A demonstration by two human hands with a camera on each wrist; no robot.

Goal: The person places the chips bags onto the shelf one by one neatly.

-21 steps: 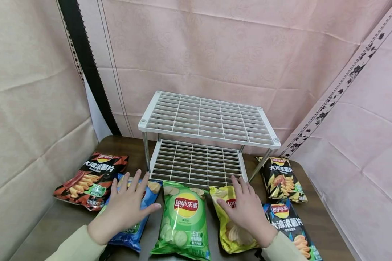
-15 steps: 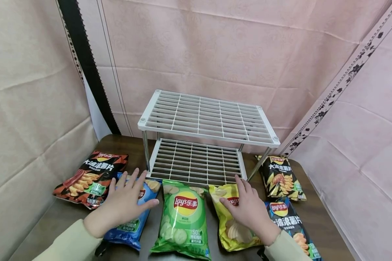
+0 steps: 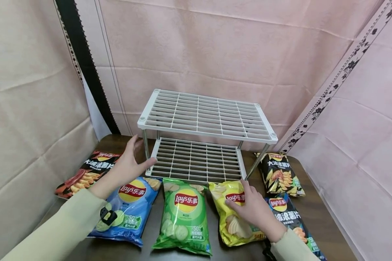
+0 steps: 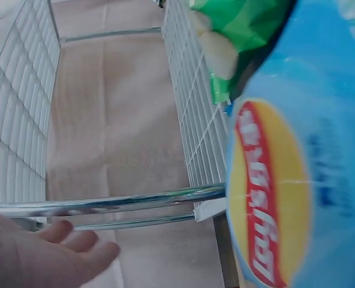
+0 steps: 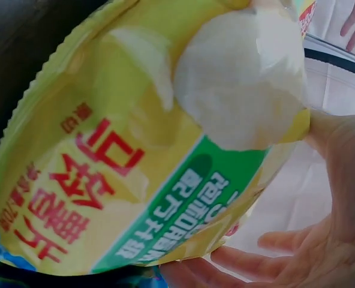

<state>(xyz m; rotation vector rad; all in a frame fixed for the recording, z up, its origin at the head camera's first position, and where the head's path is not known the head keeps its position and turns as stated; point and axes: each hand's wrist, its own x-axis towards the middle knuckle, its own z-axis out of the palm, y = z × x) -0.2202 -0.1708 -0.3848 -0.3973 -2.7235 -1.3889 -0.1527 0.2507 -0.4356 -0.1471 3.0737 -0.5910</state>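
My left hand (image 3: 129,163) is spread beside the rack's left front leg, holding nothing. In the left wrist view its relaxed fingers (image 4: 84,249) lie near the shiny metal leg (image 4: 123,203). Below that arm lies a blue bag of potato chips (image 3: 132,203). My right hand (image 3: 253,208) holds the right side of a yellow bag of potato chips (image 3: 228,214), thumb on its front. The right wrist view shows its fingers (image 5: 243,264) along the bag's edge, their tips partly hidden. A two-tier white wire rack (image 3: 205,116) stands behind the bags.
A green chip bag (image 3: 183,217) lies between the blue and yellow ones. A red-black bag (image 3: 88,172) is at left. At right lie a black-yellow bag (image 3: 281,174) and a dark blue bag (image 3: 294,224). Pink curtains (image 3: 228,54) enclose the brown table (image 3: 313,195).
My left hand has moved up and forward from over the blue bag to the rack's left leg. My right hand has stayed at the yellow bag, its fingers drawing in at the right edge.
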